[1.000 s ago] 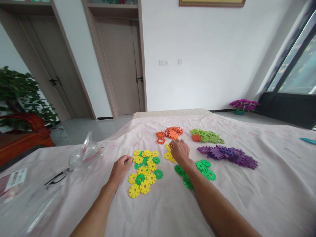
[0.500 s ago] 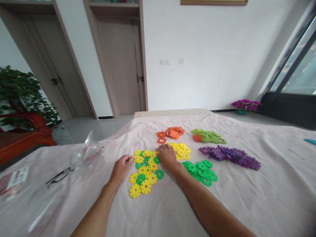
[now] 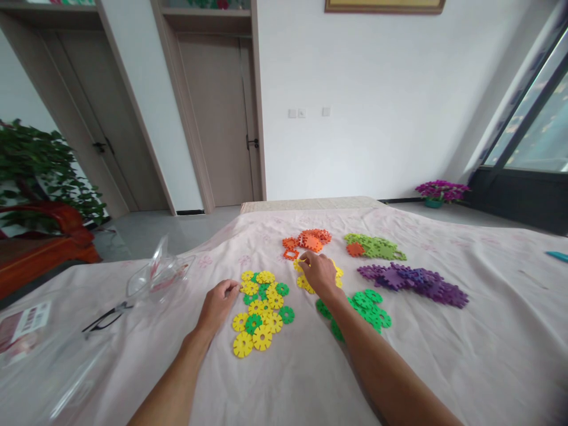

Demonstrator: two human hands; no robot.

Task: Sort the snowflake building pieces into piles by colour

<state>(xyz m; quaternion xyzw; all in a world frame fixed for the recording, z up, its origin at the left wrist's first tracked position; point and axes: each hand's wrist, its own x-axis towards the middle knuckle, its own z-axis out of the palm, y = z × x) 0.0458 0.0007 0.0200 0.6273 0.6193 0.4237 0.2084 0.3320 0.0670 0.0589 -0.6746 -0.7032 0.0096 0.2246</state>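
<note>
In the head view my right hand (image 3: 320,273) is over the pile of yellow notched plastic discs (image 3: 306,285). Its fingers are bent down onto a yellow disc (image 3: 298,265) at the pile's left edge. My left hand (image 3: 217,305) rests on the cloth with its fingers curled in, and nothing shows in it. Just right of it lies a mixed group of yellow and green notched discs (image 3: 262,337), some overlapping. A pile of green discs (image 3: 366,307) is partly hidden under my right forearm.
Beyond my hands lie orange pieces (image 3: 313,239), light green pieces (image 3: 381,247) with one orange piece, and purple pieces (image 3: 426,284). Black-framed glasses (image 3: 107,318) and clear plastic packaging (image 3: 162,275) lie on the left of the cloth-covered table (image 3: 275,390).
My right hand has moved right from the mixed discs to the yellow pile. Fewer yellow discs lie at the mixed group's top right. My left hand has stayed in place.
</note>
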